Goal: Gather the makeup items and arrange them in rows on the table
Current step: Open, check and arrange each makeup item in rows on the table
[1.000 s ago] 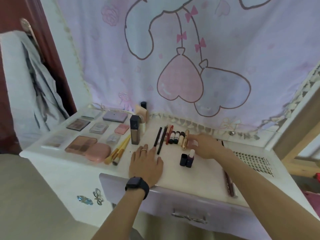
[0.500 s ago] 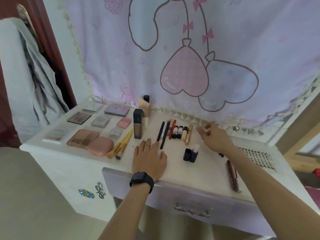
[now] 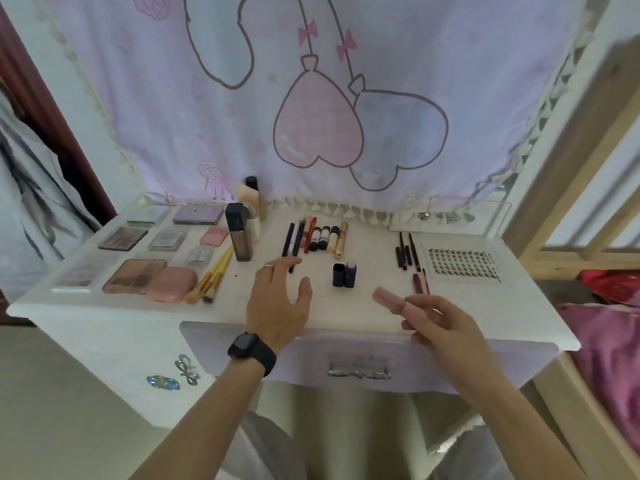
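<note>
— What is seen to have moved?
— The right hand (image 3: pixel 446 323) is drawn back from the rear of the tabletop (image 3: pixel 346 315) to its front edge. A pink tube (image 3: pixel 388 298) is now pinched between its thumb and curled fingers, with the free end pointed left.

— What is held in the containers?
— Brown and pink pans are shown in the open palette (image 3: pixel 135 280) at the left. Rows of small dark pieces are laid in the clear tray (image 3: pixel 464 263) at the right. The pink compact (image 3: pixel 171 284) and the drawer (image 3: pixel 360 362) are closed.

— And the other hand?
— The left hand (image 3: pixel 277 299) is laid flat on the tabletop with its fingers spread. Nothing is held in it. Its fingertips are just beside the row of pencils and tubes (image 3: pixel 317 237).

— Can any writing be read?
— Lettering is seen on the small tubes, but it is too blurred to be read.
</note>
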Demonstrator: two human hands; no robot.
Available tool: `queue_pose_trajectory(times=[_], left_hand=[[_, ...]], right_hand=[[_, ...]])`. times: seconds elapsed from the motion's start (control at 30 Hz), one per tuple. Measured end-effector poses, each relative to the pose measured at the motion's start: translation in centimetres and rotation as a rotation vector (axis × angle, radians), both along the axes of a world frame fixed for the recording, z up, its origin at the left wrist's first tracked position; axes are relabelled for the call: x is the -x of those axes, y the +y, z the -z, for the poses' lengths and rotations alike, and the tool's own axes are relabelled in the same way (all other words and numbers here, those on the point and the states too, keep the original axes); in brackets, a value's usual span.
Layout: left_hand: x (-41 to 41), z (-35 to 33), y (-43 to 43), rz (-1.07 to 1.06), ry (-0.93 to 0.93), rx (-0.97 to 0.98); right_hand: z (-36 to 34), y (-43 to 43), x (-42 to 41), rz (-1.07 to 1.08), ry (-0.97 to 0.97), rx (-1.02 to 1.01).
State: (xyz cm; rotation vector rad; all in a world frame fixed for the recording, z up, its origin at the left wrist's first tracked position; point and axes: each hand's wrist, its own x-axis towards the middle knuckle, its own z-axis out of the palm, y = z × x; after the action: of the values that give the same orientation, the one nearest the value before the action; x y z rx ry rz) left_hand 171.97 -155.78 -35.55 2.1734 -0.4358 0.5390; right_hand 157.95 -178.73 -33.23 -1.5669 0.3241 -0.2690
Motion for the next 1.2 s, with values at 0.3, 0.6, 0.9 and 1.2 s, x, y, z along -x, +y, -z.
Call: queue_pose_trajectory(times=[0.3,0.6,0.9,1.2], left_hand=[[5.9,-1.2,-5.0,0.481,-0.362,-0.383],[6.1,-0.9,-6.0,0.549,-0.529,-0.590],[7.4,-1.4,-6.7,0.557,-0.032,-0.472],[7.5,-2.3,-7.3,0.587,0.037,-0.394]], right_hand=[[0.6,0.3,1.8,-0.066,0.019,-0.002],[0.8,-0.8,2.3,-0.092,0.041,-0.007],[-0.1,-1.5,2.1,-0.171,-0.062,0.162],[-1.8,-3.0,1.6,-0.163,0.047,0.297]])
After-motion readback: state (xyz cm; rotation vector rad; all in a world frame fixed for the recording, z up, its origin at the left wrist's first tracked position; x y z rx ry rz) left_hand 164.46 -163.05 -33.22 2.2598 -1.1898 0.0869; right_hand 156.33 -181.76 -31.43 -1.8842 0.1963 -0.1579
